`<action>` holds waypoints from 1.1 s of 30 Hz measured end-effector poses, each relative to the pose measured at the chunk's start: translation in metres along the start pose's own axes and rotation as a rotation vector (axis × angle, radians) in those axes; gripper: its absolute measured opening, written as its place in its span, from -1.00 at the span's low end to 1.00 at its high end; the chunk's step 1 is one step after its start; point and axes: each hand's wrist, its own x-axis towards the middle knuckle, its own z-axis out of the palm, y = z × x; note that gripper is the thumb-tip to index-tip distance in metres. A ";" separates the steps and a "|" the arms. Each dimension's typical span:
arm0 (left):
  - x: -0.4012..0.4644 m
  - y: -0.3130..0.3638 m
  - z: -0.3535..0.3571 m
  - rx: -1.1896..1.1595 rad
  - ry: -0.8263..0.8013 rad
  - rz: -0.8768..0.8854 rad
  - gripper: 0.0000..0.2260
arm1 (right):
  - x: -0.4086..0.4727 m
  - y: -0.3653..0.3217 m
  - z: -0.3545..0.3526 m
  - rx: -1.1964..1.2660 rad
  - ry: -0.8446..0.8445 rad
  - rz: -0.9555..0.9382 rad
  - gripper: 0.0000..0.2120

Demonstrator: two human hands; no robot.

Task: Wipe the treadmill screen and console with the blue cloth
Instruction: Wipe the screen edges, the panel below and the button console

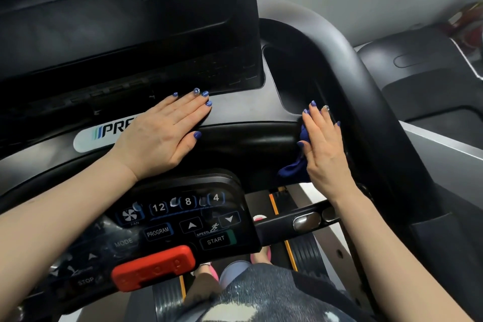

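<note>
Filling the upper left of the view is the treadmill screen (125,26), dark and switched off, with the black console (243,110) spreading beneath it and curving off to the right. Lower down sits the button panel (183,219), and in front of it the red safety key (154,266). Now the hands: the left hand (162,133) lies flat and relaxed on the console ledge just under the screen, fingers straight, grasping nothing, most likely there as a brace while she leans in. Over on the right, the right hand (324,149) presses the blue cloth (295,167) against the console's right end with straight fingers, the cloth bunched beneath the palm and trailing out below, a pushing wipe by the look of it.
</note>
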 end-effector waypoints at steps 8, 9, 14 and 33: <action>0.000 0.000 0.001 0.000 0.008 0.001 -0.50 | -0.018 0.022 -0.011 -0.069 -0.025 -0.015 -0.36; 0.000 0.000 0.001 -0.003 0.005 0.005 -0.50 | -0.017 0.022 -0.011 -0.068 -0.013 -0.012 -0.37; -0.001 -0.001 0.001 -0.007 -0.010 0.009 -0.49 | -0.020 0.013 -0.009 -0.084 0.122 0.018 -0.43; -0.008 -0.001 -0.004 -0.233 0.124 0.003 -0.61 | -0.022 -0.090 -0.062 -0.493 -0.100 0.453 -0.75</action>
